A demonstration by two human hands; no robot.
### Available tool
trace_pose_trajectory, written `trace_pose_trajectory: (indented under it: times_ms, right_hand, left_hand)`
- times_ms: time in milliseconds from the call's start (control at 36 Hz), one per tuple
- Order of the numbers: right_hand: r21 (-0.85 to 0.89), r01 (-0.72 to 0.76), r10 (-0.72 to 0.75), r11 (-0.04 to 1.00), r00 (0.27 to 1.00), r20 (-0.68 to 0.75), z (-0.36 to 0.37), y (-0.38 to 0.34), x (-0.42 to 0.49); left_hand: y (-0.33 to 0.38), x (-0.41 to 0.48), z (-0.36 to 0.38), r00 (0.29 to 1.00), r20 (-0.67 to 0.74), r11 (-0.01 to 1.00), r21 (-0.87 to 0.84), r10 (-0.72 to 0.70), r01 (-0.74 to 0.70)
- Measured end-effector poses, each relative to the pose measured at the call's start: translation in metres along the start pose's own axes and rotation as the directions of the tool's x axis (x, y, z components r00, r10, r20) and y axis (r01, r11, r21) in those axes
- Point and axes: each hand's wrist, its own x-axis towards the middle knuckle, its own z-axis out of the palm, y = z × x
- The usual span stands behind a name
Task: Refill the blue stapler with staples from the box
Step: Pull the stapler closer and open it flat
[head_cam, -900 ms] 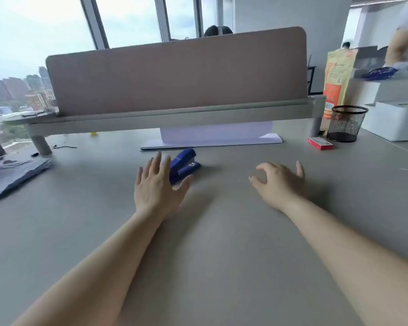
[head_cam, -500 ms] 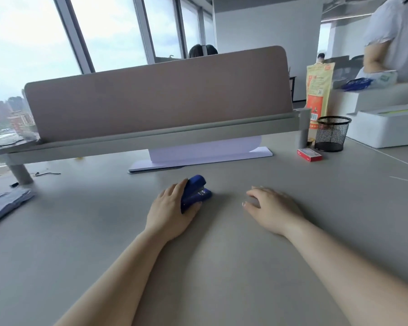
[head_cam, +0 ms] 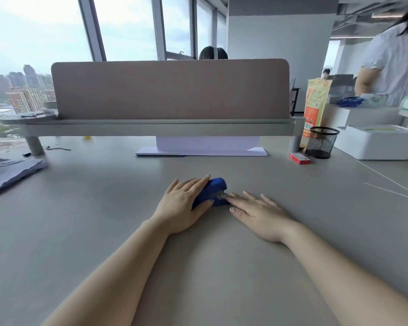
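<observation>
Wide grey matte surface (head_cam: 104, 231) by tall windows; left hand (head_cam: 183, 205) clasps the glossy blue plastic stapler (head_cam: 216, 192), right hand (head_cam: 260, 214) lies spread flat beside it.

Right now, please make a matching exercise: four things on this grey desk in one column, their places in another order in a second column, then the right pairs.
1. blue plastic stapler
2. small red staple box
3. black wire-mesh cup
4. white sheet of paper

A. just right of the red box
B. below the divider, centre
C. under the left hand
D. far right, lying flat, untouched

Pairs: 1-C, 2-D, 3-A, 4-B
</observation>
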Motion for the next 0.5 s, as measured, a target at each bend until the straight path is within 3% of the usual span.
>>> trace_pose_trajectory:
  times_ms: [194,333,500]
  right_hand:
    - [0.062,0.009,-0.008,0.998,1.0,-0.027,0.001,0.003,0.006]
    - [0.134,-0.014,0.015,0.991,1.0,-0.007,-0.001,0.006,0.012]
    - [0.13,-0.019,0.025,0.991,0.999,-0.043,0.0,0.005,0.013]
  left_hand:
    - [-0.002,0.006,0.002,0.999,-0.036,1.0,-0.012,-0.01,0.009]
    - [0.0,0.018,0.003,0.989,-0.146,0.999,0.011,-0.035,0.037]
    - [0.003,0.024,0.004,0.982,-0.188,1.0,-0.007,0.022,-0.023]
